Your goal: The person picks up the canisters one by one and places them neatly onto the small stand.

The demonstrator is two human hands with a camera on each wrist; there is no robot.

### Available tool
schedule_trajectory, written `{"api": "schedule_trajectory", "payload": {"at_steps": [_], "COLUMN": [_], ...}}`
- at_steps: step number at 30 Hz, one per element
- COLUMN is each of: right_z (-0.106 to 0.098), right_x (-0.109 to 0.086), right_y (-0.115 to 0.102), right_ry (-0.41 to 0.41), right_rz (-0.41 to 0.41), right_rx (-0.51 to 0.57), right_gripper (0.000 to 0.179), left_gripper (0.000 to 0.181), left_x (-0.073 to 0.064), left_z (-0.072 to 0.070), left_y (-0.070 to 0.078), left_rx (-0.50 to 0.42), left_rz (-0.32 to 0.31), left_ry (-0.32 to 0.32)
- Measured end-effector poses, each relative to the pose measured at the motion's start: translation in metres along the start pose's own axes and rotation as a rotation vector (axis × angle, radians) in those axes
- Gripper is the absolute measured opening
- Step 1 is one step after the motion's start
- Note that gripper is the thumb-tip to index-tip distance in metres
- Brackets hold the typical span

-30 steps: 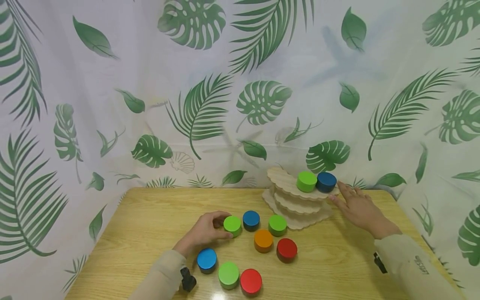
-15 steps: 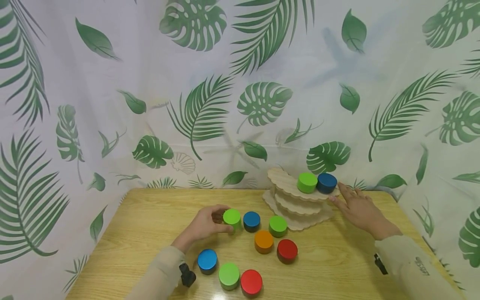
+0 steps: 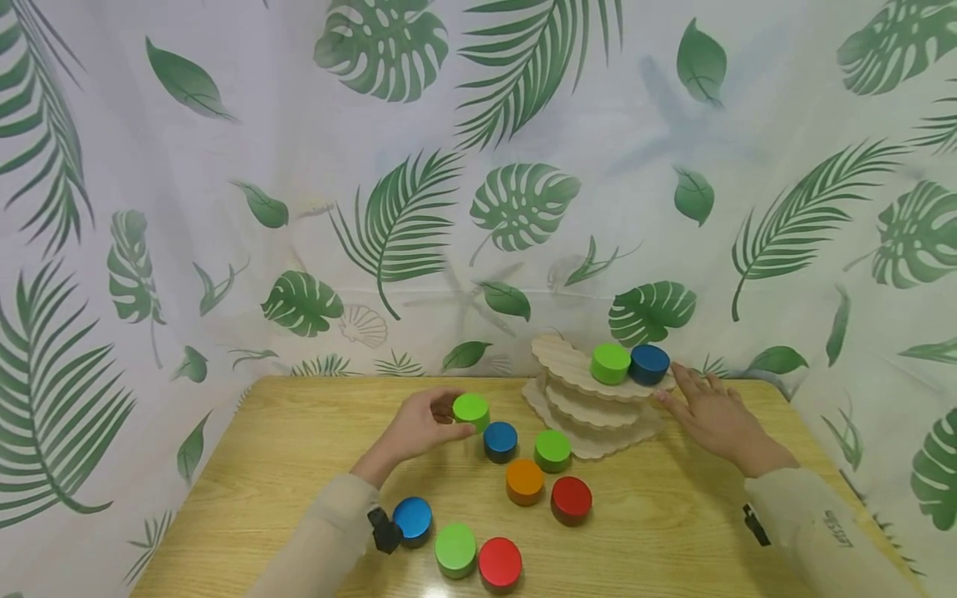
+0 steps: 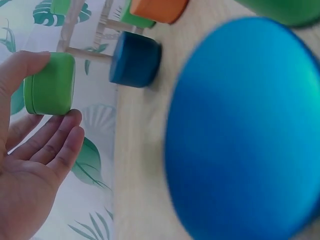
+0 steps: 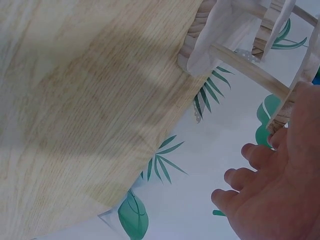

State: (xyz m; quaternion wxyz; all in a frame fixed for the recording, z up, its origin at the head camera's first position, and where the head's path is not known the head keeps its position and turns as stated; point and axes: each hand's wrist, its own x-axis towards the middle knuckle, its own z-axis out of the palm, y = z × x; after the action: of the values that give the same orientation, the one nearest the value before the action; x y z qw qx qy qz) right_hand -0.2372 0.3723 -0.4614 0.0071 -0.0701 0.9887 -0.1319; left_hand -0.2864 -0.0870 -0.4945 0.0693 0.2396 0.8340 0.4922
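Note:
My left hand (image 3: 423,425) pinches a green round block (image 3: 472,412) between thumb and fingers. It is raised off the tabletop, just behind a dark blue round block (image 3: 500,441). In the left wrist view, the thumb presses one side of the green block (image 4: 52,85) and fingertips touch the opposite side. My right hand (image 3: 714,421) holds the right end of the tiered wooden stand (image 3: 571,365) with thumb and index finger; the other fingers stretch past it. On the stand's scalloped top tier sit a second green block (image 3: 611,364) and a blue block (image 3: 649,365), side by side.
Loose on the table (image 3: 299,448) are a green block (image 3: 552,451), an orange block (image 3: 525,482) and a red block (image 3: 571,501). Nearer the front lie a light blue block (image 3: 413,522), another green block (image 3: 455,550) and another red block (image 3: 500,564). A leaf-patterned cloth (image 3: 419,249) hangs behind.
My left hand has lifted the green block off the table and moved it back and slightly right. My right hand stays at the stand's end.

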Motion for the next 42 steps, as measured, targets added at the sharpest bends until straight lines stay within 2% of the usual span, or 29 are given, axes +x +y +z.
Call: {"api": "schedule_trajectory", "payload": {"at_steps": [12, 18, 26, 35, 42], "right_z": [0.004, 0.003, 0.004, 0.005, 0.006], "right_x": [0.0, 0.001, 0.002, 0.002, 0.003], "right_y": [0.004, 0.003, 0.005, 0.007, 0.008], "right_ry": [0.014, 0.001, -0.001, -0.01, -0.007], "right_rz": [0.006, 0.011, 0.017, 0.017, 0.019], "right_rx": [-0.029, -0.023, -0.02, 0.006, -0.008], "right_gripper": [0.08, 0.081, 0.082, 0.083, 0.083], "left_gripper": [0.055, 0.056, 0.054, 0.053, 0.056], "left_x": [0.022, 0.034, 0.051, 0.064, 0.079], "left_z": [0.01, 0.017, 0.027, 0.04, 0.05], "left_y": [0.029, 0.038, 0.048, 0.061, 0.072], "left_rx": [0.01, -0.013, 0.003, 0.011, 0.013], "left_rz": [0.038, 0.061, 0.096, 0.102, 0.093], "left_ry": [0.022, 0.027, 0.032, 0.006, 0.03]}}
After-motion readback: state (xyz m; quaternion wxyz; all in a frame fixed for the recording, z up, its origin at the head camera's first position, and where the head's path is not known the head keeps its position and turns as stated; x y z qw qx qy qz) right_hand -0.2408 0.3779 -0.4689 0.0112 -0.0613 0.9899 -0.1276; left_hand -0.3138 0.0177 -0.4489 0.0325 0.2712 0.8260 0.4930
